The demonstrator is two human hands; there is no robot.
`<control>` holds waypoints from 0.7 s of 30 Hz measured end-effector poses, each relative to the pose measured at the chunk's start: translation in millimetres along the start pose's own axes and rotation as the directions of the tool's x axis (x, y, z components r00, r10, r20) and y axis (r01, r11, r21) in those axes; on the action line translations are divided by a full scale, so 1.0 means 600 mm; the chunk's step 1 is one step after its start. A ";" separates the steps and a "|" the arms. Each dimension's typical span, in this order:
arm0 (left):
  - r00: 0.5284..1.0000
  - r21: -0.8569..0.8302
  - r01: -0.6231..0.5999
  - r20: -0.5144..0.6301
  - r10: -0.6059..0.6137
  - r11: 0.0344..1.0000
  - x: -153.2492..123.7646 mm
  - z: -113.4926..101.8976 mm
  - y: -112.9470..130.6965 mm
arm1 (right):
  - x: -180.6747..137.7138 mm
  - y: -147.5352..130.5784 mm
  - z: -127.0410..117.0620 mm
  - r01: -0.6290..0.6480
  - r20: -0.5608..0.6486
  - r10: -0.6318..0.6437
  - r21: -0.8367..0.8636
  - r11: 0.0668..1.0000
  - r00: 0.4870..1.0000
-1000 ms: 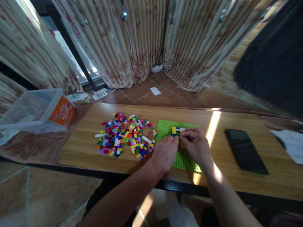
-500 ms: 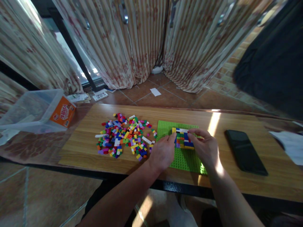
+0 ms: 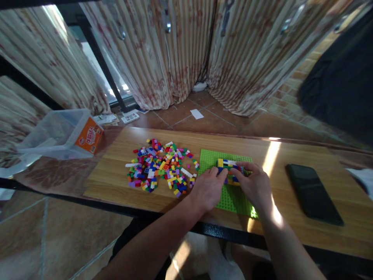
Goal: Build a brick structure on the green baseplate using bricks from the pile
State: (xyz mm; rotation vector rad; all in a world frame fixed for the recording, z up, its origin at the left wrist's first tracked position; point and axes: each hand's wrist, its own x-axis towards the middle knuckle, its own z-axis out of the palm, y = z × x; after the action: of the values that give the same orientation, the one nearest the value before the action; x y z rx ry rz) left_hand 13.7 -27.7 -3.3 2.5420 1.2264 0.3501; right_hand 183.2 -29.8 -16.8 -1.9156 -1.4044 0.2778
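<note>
A low block of stacked toy bricks (image 3: 232, 180) in several colours sits on a green studded baseplate (image 3: 230, 202). My left hand (image 3: 207, 188) reaches over its left part, fingers bent and fingertips pressed on the bricks. From the other side, my right hand (image 3: 256, 183) holds the right end between thumb and fingers. Both hands hide much of the block's middle and right side. Any single loose brick under the fingertips is too small to make out.
Left of the baseplate, a pile of loose toy bricks (image 3: 159, 169) is spread over the wooden table (image 3: 110, 182). A black phone-like slab (image 3: 314, 193) lies to the right, with white paper beyond. At the far left stands a clear plastic bin (image 3: 55, 132) with an orange label.
My left hand has shifted right and farther over the brick block, its fingers now covering more of it. My right hand stays at the right end. The whole view has swung slightly left.
</note>
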 end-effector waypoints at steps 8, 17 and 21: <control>0.955 -0.329 0.073 -0.250 -0.162 0.942 0.005 -0.047 -0.050 | -0.028 -0.051 0.001 0.310 -0.107 -0.299 0.115 0.944 0.948; 0.753 -0.482 0.254 -0.446 -0.485 0.838 0.003 -0.102 -0.148 | -0.069 -0.108 0.061 0.410 0.186 -0.447 0.208 0.888 0.875; 0.743 -0.494 0.261 -0.446 -0.499 0.829 -0.004 -0.110 -0.151 | -0.072 -0.122 0.083 0.418 0.211 -0.447 0.170 0.893 0.869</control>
State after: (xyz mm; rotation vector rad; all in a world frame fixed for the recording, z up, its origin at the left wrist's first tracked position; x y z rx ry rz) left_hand -75.1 34.5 24.5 1.8021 1.6375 1.1767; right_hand 85.1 -37.1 -13.7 -1.4519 -1.8944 0.3786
